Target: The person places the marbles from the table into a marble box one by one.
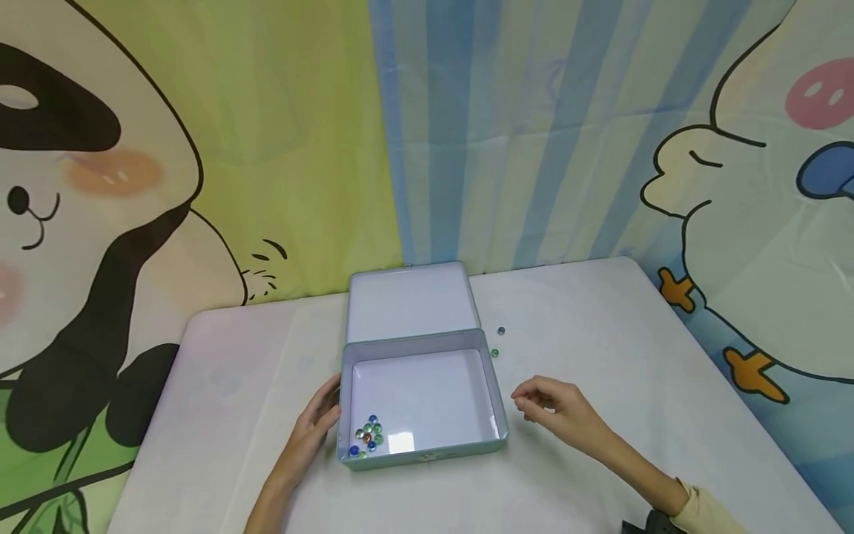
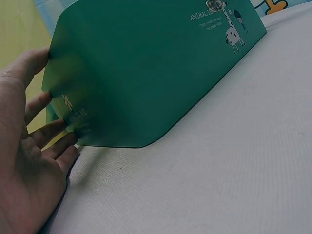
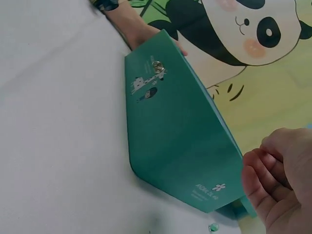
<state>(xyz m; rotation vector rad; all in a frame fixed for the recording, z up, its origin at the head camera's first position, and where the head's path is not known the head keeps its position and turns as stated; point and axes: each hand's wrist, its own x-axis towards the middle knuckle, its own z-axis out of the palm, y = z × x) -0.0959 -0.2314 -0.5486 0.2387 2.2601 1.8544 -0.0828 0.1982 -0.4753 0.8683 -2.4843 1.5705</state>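
Observation:
A green tin box (image 1: 425,456) lies on the table, its hinged lid (image 1: 410,300) swung back behind it. Several glass marbles (image 1: 368,434), blue, green, clear and reddish, cluster in the box's near left corner. My left hand (image 1: 310,430) rests against the box's left wall; the left wrist view shows its fingers spread along the green side (image 2: 122,78). To the right of the box hovers my right hand (image 1: 563,411), fingers loosely bent and thumb near the fingertips, with nothing visible between them. Outside the box's right edge lie a green marble (image 1: 495,353) and a dark marble (image 1: 502,331).
A white cloth (image 1: 587,319) covers the table. Behind it hang printed curtains (image 1: 494,133), with a panda on the left and a white cartoon bird on the right. The lid's back edge comes close to the curtain.

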